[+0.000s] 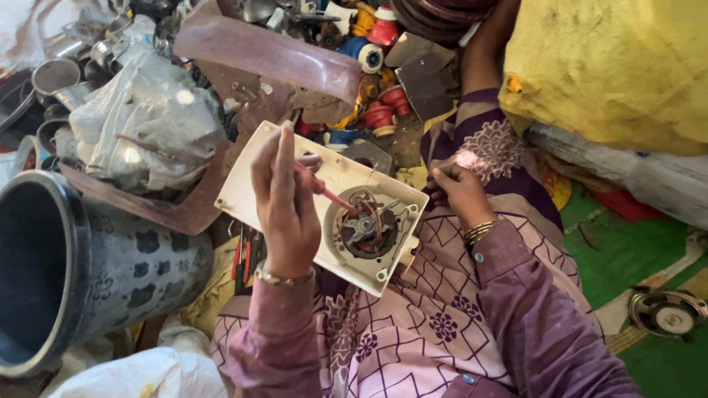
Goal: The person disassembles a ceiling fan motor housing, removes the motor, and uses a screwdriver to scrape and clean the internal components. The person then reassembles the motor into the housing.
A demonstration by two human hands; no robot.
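The cream housing [324,193] lies on the lap, cover already off — its motor [365,227] exposed but still seated. The left hand [284,206] grips a red screwdriver [328,195], tip at the motor; the right hand [461,193] steadies the housing's edge, fingers curled. Scrap parts [376,81] are heaped beyond.

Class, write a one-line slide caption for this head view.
Left hand works a red-handled screwdriver into a cream appliance housing steadied by the right hand.
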